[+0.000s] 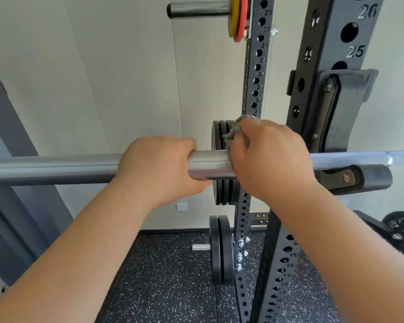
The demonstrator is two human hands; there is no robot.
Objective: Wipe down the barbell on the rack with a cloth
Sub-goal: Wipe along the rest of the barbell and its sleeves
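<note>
I am standing at the rack (336,43). The barbell (208,164) lies flat across in front of me. It sits in the black hook (359,180) on the big post, so it cannot fall while I rub it.

My left hand (159,164) is on the fat end part of the bar. Its fingers (187,146) are curled over the top and wrapped round it. I think I hold it like this so the fat part does not spin when I wipe.

My right hand (266,157) is just beside my left, with a short shiny bit of bar showing between them. This hand holds the grey cloth (237,130), bunched up. The fingers are bent round the cloth and push it down on the bar. A bit of cloth sticks up over my knuckles. I cannot see how much cloth goes under the bar.

Behind my hands, black weight plates (219,136) hang on the far post. More sit lower down, over the speckled floor (168,276).

I think I am in the middle of wiping. The long grey part to my left and the thin rough part to my right look like they need rubbing too.
</note>
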